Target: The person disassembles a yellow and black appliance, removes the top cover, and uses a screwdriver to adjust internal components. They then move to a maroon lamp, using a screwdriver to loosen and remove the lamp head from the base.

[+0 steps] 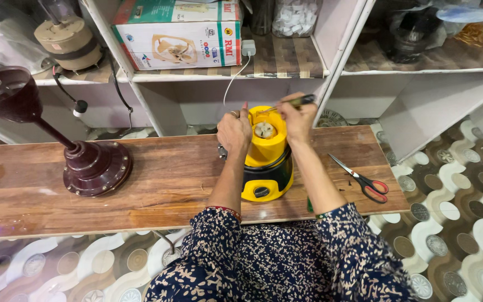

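A yellow-and-black mixer base (268, 162) stands on the table (157, 184), left hand (233, 133) clasped on its side, right hand (297, 117) gripping a screwdriver (292, 103) above it.

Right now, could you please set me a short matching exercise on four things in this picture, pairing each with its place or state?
Things:
1. scissors
2. yellow mixer base
3. maroon fan base
4. cardboard box

Places or states:
A. on the white shelf above the board
B. gripped by the left hand, with the right hand holding a screwdriver over it
C. lying at the right end of the wooden board
D. standing on the left part of the board

Pairs: 1-C, 2-B, 3-D, 4-A
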